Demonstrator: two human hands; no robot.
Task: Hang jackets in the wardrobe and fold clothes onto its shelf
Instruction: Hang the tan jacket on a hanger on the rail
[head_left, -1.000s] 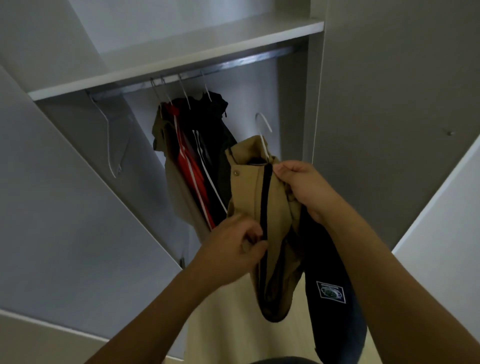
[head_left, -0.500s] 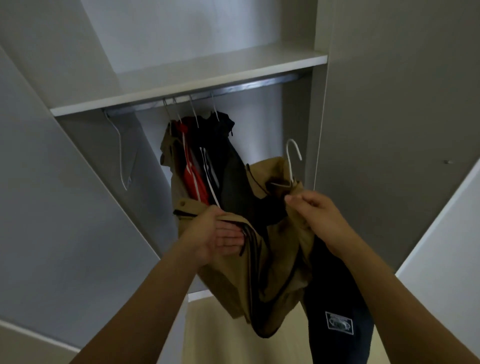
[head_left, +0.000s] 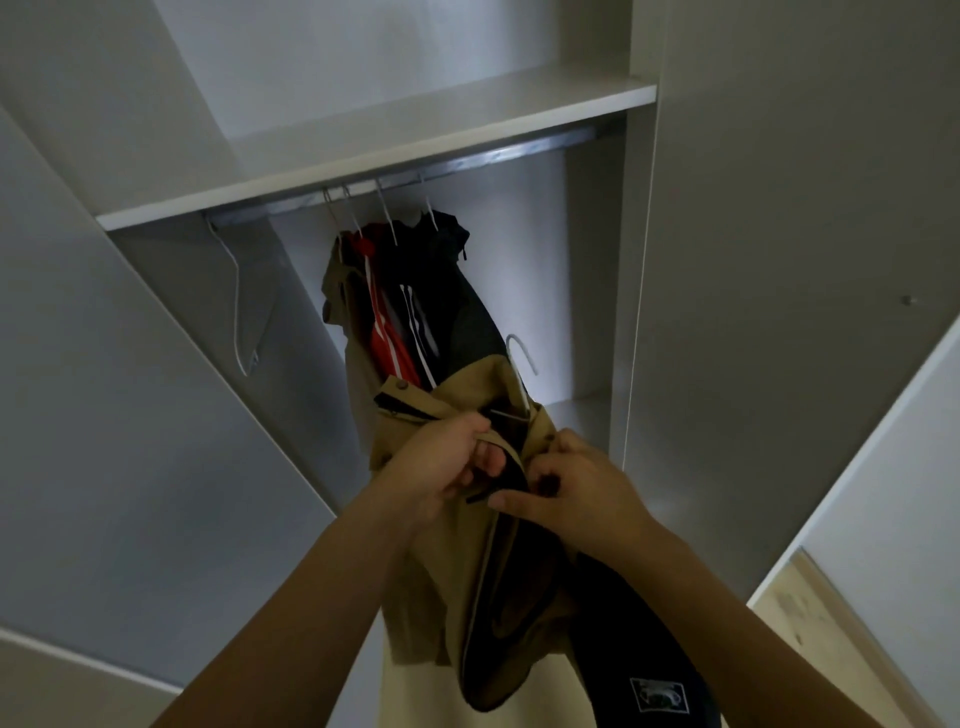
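Jacket (head_left: 415, 561) hung lengthwise below my left hand (head_left: 441, 467) and right hand (head_left: 582, 493), both pinching its collar beneath the rail (head_left: 467, 161).

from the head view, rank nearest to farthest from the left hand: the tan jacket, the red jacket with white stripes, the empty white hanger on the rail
1. Tan jacket: gripped by the left hand itself, in front of the wardrobe.
2. Red jacket with white stripes: hanging on the rail, above and behind the hand.
3. Empty white wire hanger: at the rail's left end, farthest up and left.
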